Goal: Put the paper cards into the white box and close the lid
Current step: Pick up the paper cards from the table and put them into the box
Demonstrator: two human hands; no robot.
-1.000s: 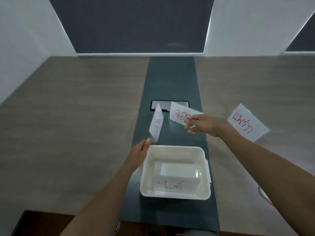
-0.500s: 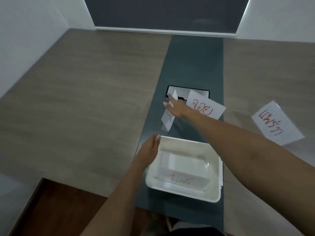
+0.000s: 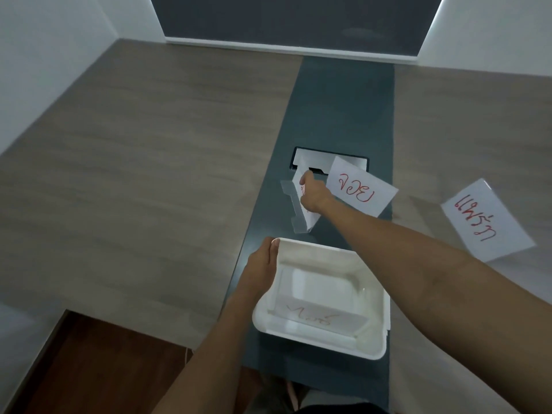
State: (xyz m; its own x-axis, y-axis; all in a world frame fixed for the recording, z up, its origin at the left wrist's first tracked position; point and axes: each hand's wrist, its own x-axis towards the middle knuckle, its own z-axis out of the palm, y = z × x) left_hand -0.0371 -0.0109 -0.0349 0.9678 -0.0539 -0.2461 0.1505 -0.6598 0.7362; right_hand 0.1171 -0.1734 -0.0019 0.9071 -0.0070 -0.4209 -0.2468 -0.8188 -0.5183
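The white box (image 3: 370, 333) stands open on the dark strip near the table's front edge, with one card (image 3: 316, 319) bearing red writing inside. My left hand (image 3: 261, 265) rests flat against the box's left rim. Beyond the box, my right hand (image 3: 313, 197) is closed on an upright card in a clear stand (image 3: 301, 215). Just right of that hand stands a second card (image 3: 360, 189) with red writing. A third card (image 3: 485, 221) stands further right on the wooden table.
A rectangular cable hatch (image 3: 325, 158) is set into the dark strip (image 3: 337, 109) behind the cards. The wooden tabletop (image 3: 143, 162) stretches to the left and back. A wall with a dark panel (image 3: 286, 19) closes the far end. Floor shows at the lower left.
My right hand left the middle card and reached left onto the card in the clear stand, closing on it. My left hand settled against the box's left rim. My view tilted downward.
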